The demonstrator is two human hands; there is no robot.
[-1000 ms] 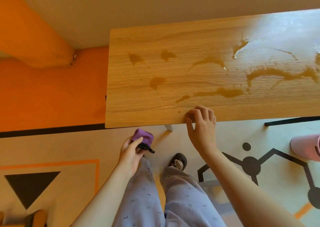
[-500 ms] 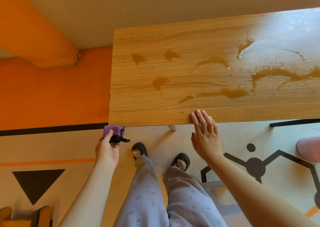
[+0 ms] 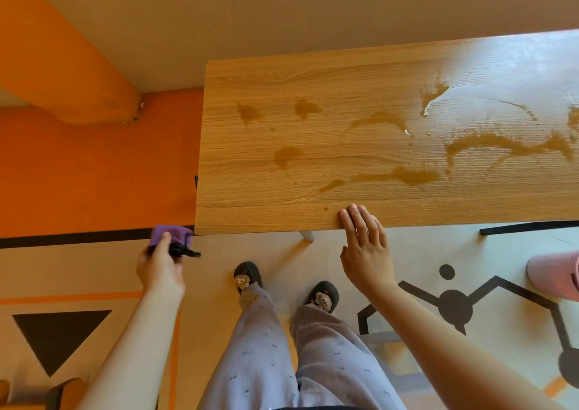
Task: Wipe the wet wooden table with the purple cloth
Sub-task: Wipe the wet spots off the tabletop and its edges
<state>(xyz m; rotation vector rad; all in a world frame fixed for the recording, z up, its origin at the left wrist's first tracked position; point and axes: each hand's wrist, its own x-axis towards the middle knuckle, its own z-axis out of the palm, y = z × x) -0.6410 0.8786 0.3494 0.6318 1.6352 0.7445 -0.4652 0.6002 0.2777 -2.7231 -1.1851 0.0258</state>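
Purple cloth (image 3: 171, 233) partly behind left hand (image 3: 161, 268)

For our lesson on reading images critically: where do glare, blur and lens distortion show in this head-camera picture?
Head view: white glare washes out the wooden table at far right, hiding grain; wet patches read dark outside it; the left hand gripping the purple cloth looks soft; the wide lens stretches arms and legs toward the corners.

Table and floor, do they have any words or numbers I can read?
None: no words, numbers or labels show anywhere.
The wooden table bears only wet patches.
The floor has only shapes: a black triangle and black lines with dots.
The purple cloth shows no print.
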